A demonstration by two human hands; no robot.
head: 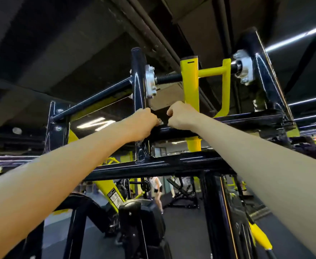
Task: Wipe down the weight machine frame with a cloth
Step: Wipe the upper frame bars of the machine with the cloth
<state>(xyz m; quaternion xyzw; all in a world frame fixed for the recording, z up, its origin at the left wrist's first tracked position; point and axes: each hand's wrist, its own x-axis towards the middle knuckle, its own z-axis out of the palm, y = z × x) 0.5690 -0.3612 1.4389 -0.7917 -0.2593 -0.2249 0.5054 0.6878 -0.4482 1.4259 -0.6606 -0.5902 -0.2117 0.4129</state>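
We reach up to the black frame, near its top, beside the yellow arm. Our left hand and right hand are both curled, each pinching an end of the dark cloth, which lies against the upper crossbar between them. We judge this is the wiping step; the next move calls for drawing the cloth along the bar, kept taut.

High on the frame, the left hand and the right hand meet at the upper crossbar — the cloth pinched between them. An upright post stands behind the left hand; a lower beam crosses under both forearms.
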